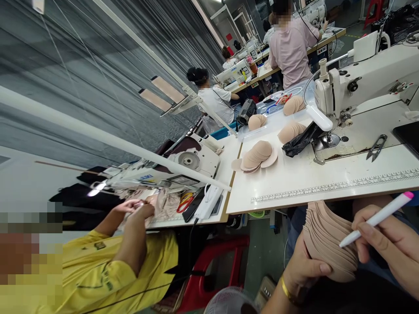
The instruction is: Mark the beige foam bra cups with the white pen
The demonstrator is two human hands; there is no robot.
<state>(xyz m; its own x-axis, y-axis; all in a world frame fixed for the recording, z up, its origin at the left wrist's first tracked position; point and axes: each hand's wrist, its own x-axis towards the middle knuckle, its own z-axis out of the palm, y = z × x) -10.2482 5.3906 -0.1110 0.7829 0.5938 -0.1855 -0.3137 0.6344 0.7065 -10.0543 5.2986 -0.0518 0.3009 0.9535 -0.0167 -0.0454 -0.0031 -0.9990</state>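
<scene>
My left hand (304, 266), with a gold band at the wrist, grips a fanned stack of beige fabric pads (327, 240) below the table's front edge. The thumb lies across the lowest pad, and the other fingers are mostly hidden behind. In my right hand (376, 231) is a white marker pen (376, 220) with a pink end. Its other end points down-left at the stack; I cannot tell whether it touches. Fingers of that hand are also close against the stack's right edge. More beige pads (257, 157) lie in an overlapping pile on the white table (288, 185).
A sewing machine (369, 83) stands on the table, near thread snips (376, 147), a black plastic bag (303, 139) and a printed ruler (327, 187). To the left, a co-worker in a yellow shirt (131, 270) works at another machine beside a red stool (216, 270).
</scene>
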